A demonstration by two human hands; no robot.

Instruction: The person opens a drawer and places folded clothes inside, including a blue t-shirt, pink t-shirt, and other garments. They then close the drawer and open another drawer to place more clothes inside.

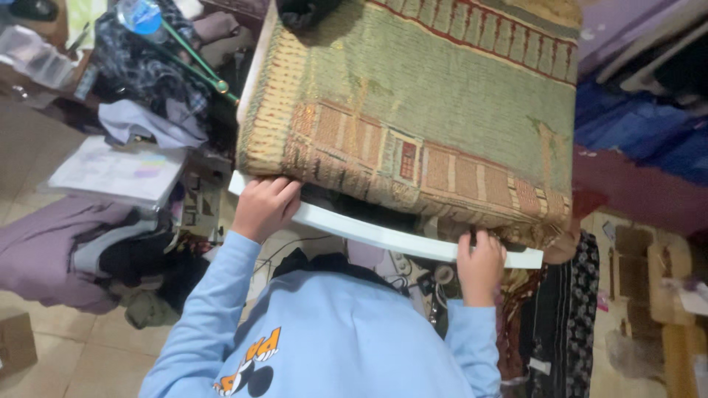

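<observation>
A green and tan patterned woven rug (pixel 435 110) lies draped over a white board (pixel 369 232) that juts out below its near edge. My left hand (pixel 265 206) grips the board's left end, fingers curled under the rug's hem. My right hand (pixel 481 258) clasps the board's right part, fingertips tucked under the rug's fringe. Both arms wear light blue sleeves, and the blue top (pixel 346 332) fills the lower middle.
Heaped clothes in purple, black and grey (pixel 81 250) and a stack of papers (pixel 118 171) lie left. A plastic bottle (pixel 140 15) sits top left. Dark patterned fabric (pixel 568 317) hangs lower right beside cardboard boxes (pixel 664 287). Cables trail on the tiled floor under the board.
</observation>
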